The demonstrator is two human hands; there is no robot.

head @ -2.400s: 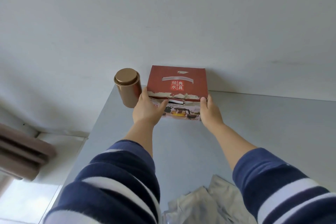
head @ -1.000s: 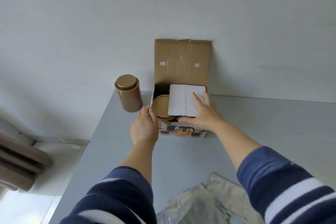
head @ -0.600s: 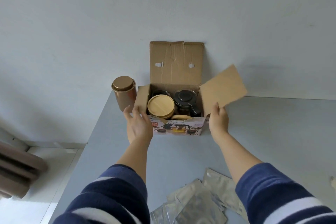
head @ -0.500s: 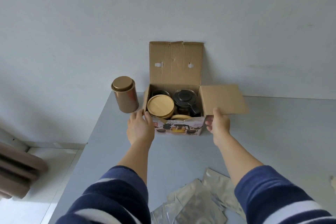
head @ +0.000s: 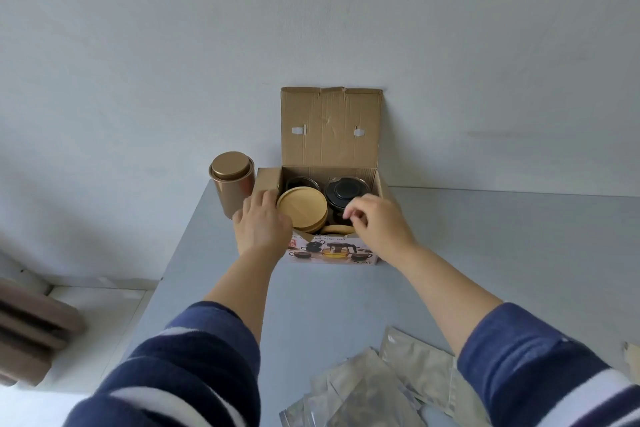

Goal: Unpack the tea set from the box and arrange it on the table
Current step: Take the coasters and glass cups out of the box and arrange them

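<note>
Open cardboard box [head: 330, 130], tea set [head: 302, 207] inside, upright

— What is the box [head: 330, 135] at the centre of the frame made of?
— Plain brown corrugated cardboard, matt and creased inside the raised flap; its front panel [head: 332, 251] carries a glossy colour print.
— And inside?
— A round lid [head: 302, 208] that looks like pale smooth wood, beside a dark shiny teapot lid [head: 343, 192].
— The tin [head: 231, 184] to the left?
— Bronze metal, satin sheen.
— Lower right?
— Crinkled silvery foil pouches [head: 374, 388] on a smooth, matt grey worktop [head: 502, 253].
</note>
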